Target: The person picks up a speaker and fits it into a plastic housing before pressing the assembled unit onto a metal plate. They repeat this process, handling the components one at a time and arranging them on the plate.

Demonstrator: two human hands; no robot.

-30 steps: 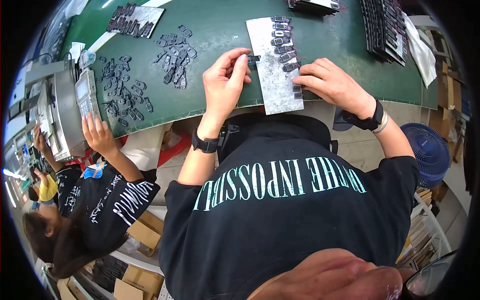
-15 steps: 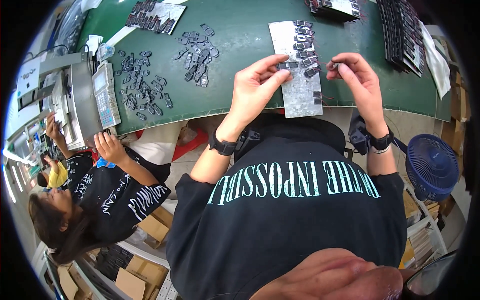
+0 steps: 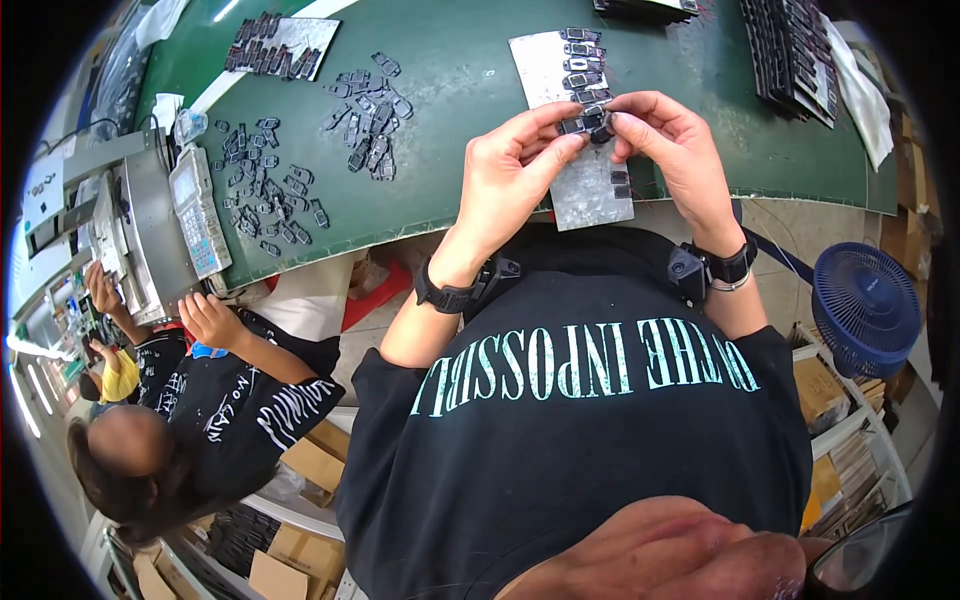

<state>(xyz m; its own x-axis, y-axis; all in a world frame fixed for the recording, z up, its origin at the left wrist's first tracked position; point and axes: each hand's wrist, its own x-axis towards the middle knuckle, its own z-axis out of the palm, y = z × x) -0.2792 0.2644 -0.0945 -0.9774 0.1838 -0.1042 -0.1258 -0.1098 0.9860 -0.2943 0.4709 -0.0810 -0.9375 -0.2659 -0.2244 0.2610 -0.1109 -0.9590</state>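
Note:
My left hand [image 3: 520, 165] pinches a small black rectangular part [image 3: 572, 127] between thumb and fingertips. Against its right end, my right hand [image 3: 662, 140] has thumb and forefinger closed on a small dark piece [image 3: 602, 132]. Both hands meet over a grey metal plate [image 3: 590, 205]. Along the plate's right side runs a column of small black parts [image 3: 582, 50] with thin reddish wires. Two small black pieces [image 3: 621, 184] lie lower on that side. My fingers hide the middle of the column and how the two held pieces touch.
Two loose piles of black parts [image 3: 372, 118] [image 3: 262, 190] lie left on the green table [image 3: 450, 90]. A loaded plate [image 3: 318, 40] is at far left, stacked plates [image 3: 790, 60] at far right. A co-worker's hand [image 3: 212, 318] is near a keypad machine [image 3: 200, 215]. A blue fan [image 3: 866, 305] stands right.
My right hand has moved left, bringing its small dark piece up against the part in my left hand. The left hand keeps its pinch. The whole view has shifted slightly.

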